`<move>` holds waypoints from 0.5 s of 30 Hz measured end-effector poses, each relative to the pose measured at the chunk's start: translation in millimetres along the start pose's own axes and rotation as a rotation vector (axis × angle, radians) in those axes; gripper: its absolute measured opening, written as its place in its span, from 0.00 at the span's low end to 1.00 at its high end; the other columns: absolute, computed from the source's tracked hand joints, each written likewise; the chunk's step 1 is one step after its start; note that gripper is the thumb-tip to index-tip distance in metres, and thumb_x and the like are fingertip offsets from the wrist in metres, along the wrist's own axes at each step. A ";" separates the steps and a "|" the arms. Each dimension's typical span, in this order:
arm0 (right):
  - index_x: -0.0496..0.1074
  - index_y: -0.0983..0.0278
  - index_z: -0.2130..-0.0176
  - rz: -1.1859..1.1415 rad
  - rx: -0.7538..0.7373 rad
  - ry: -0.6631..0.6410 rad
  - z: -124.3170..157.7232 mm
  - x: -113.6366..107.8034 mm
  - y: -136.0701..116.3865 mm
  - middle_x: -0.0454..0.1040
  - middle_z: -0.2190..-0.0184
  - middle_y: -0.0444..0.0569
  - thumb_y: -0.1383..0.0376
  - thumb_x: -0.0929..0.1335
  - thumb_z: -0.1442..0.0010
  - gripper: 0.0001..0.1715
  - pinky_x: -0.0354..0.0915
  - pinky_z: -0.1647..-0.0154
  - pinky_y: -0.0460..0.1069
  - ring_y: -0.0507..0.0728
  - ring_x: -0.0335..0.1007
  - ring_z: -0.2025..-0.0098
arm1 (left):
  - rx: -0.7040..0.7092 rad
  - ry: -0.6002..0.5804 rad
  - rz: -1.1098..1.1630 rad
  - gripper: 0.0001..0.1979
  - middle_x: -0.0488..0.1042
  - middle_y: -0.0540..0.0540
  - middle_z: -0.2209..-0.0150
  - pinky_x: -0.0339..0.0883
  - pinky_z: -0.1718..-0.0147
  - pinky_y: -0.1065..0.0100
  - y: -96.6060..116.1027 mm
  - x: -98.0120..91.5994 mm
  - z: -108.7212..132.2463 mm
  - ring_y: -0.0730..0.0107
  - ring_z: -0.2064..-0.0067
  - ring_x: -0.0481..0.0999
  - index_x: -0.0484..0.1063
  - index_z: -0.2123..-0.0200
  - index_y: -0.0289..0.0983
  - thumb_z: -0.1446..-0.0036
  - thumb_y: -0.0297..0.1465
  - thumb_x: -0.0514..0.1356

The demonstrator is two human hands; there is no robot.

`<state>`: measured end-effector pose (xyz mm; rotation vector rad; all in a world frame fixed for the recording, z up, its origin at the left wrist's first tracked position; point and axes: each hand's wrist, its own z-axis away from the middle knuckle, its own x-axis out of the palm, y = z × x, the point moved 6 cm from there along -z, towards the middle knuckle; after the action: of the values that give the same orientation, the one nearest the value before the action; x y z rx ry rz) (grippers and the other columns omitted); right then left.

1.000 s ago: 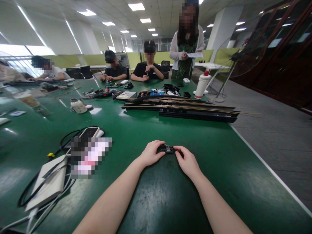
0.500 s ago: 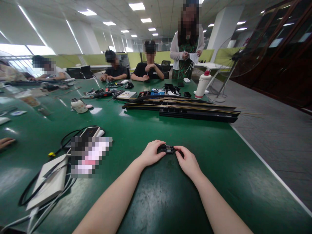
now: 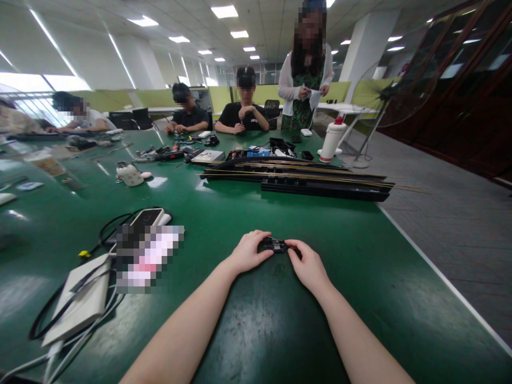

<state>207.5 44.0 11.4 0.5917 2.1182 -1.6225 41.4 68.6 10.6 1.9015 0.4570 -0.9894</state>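
Observation:
A small black part [image 3: 277, 245] with grey metal pieces in its middle sits low over the green tabletop [image 3: 224, 213]; its exact kind is too small to make out. My left hand [image 3: 250, 252] is closed on its left end, thumb on the near side and fingers on the far side. At the right end my right hand [image 3: 307, 261] pinches the same part between thumb and index finger. The fingers hide both ends of it.
Beyond my hands lie long black rails [image 3: 326, 189] with thin brass-coloured rods. To the left are a phone [image 3: 146, 217], a white power bank [image 3: 82, 298] and cables. A white bottle [image 3: 333, 141] stands behind the rails. Several people are around the table.
Both my hands and the black part stay nearly still. Another person's hand at the left edge has gone out of view. The standing person's hands and paper have shifted slightly.

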 end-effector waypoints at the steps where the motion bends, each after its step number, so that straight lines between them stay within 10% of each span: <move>1: 0.72 0.61 0.59 -0.001 0.000 0.000 0.1 -0.1 -0.3 0.76 0.60 0.48 0.68 0.61 0.45 0.15 0.65 0.52 0.54 0.56 0.72 0.56 | -0.001 -0.001 0.000 0.24 0.70 0.42 0.52 0.62 0.50 0.57 -0.3 0.3 0.0 0.57 0.50 0.68 0.64 0.48 0.37 0.48 0.34 0.62; 15: 0.72 0.61 0.59 -0.005 -0.002 0.016 -0.2 -1.1 0.7 0.76 0.60 0.48 0.67 0.61 0.45 0.15 0.66 0.52 0.54 0.57 0.72 0.57 | 0.002 -0.009 -0.002 0.18 0.71 0.43 0.54 0.62 0.51 0.57 2.3 -0.9 -0.6 0.58 0.51 0.69 0.67 0.52 0.39 0.48 0.33 0.62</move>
<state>208.8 44.3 11.5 0.6012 2.1344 -1.6240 42.6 68.1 12.7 1.8985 0.4531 -0.9994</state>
